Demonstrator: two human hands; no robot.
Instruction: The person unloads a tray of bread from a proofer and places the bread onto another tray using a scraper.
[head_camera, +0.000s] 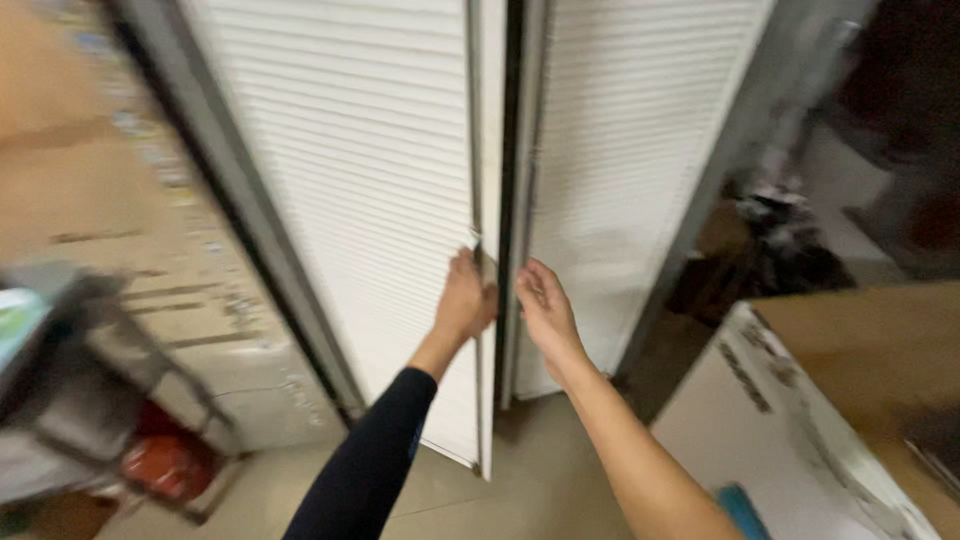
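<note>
The left hand (466, 300) is gripping the free edge of the left louvred door (370, 200), fingers curled onto it; the right hand (545, 308) is reaching just beside that edge toward the right louvred door (620, 180), fingers apart and loosely bent, clamped on nothing; the leaves are standing slightly parted. The step looks like drawing the doors at their meeting edge; next, the right hand needs a firm purchase on its leaf.

Dim indoor light, motion-blurred edges, soft focus
</note>
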